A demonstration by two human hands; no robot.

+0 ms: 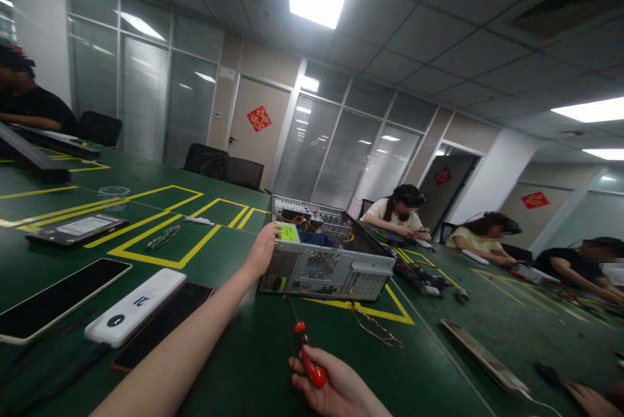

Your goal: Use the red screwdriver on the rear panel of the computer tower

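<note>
At lower centre are one screwdriver and one computer case; at lower left, two phones and one power bank.

Room between screwdriver and eyeglasses; computer case blocks beyond.

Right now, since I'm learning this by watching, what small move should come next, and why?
Probably lift the screwdriver a little toward the facing side of the computer case. The right hand holds it by its red-and-black handle, the shaft points toward the case, and the left hand is at the case's left edge, which may steady it.
</note>
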